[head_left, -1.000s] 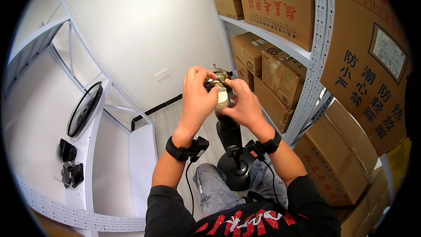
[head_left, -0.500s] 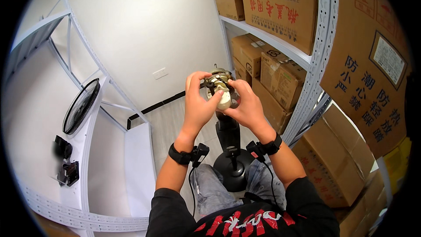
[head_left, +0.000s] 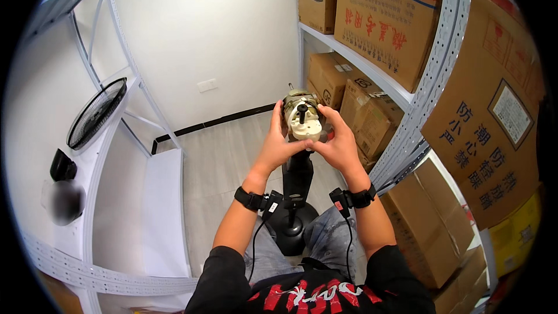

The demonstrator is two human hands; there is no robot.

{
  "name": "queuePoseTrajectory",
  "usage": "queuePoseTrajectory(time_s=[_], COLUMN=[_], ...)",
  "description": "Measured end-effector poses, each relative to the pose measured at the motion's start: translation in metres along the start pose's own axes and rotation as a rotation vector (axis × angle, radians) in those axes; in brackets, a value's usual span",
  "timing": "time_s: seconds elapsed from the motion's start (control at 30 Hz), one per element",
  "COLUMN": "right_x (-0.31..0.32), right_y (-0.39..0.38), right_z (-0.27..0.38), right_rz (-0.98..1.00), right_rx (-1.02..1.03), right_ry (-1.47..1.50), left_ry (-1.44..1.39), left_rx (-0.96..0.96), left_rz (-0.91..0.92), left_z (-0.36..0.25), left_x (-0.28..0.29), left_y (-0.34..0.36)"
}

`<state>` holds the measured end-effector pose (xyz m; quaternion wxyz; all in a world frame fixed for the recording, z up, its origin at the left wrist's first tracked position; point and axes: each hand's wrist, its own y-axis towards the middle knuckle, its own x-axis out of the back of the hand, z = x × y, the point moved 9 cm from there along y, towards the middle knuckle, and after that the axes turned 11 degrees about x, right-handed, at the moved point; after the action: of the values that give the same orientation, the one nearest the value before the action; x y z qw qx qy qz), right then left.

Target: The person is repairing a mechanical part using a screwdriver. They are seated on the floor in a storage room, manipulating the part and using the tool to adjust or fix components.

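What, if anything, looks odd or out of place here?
The motor unit atop the black stand looks uncovered, while a round wire grille sits apart on the left shelf: odd, as if partly dismantled. Nothing looks spilled.

Apparent storeroom | perforated metal rack (head_left: 435,61) | on rack: stacked cartons (head_left: 378,40) | left of rack: shelving (head_left: 165,215) with fan grille (head_left: 97,113)

Cartons on pale metal racks beside a white wall (head_left: 221,17).
On the right rack (head_left: 449,46), a small carton (head_left: 317,6) stands beside a large red-printed carton (head_left: 386,32); stacked boxes (head_left: 372,116) sit below. A yellow package (head_left: 514,235) shows near the right edge. Opposite runs the left rack (head_left: 125,282). A white wall plate (head_left: 207,85) sits above a black skirting strip (head_left: 224,117) edging the grey floor (head_left: 215,174).
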<state>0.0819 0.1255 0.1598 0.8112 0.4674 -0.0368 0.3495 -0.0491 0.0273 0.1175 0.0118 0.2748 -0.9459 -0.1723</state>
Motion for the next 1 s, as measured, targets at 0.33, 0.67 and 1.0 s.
queuePoseTrajectory(time_s=[0.33,0.67,1.0], right_x=[-0.001,0.003,0.119], right_y=[0.001,0.004,-0.041], right_z=[0.001,0.018,0.050], right_rz=[-0.013,0.102,-0.383], right_rx=[0.069,0.212,0.306], right_ry=[0.003,-0.091,0.046], left_ry=[0.007,-0.041,0.017], left_rx=[-0.120,-0.243,-0.307], left_rz=[-0.058,-0.172,-0.237], left_z=[0.002,-0.015,-0.001], left_x=[-0.001,-0.007,-0.008], left_y=[-0.001,-0.001,0.001])
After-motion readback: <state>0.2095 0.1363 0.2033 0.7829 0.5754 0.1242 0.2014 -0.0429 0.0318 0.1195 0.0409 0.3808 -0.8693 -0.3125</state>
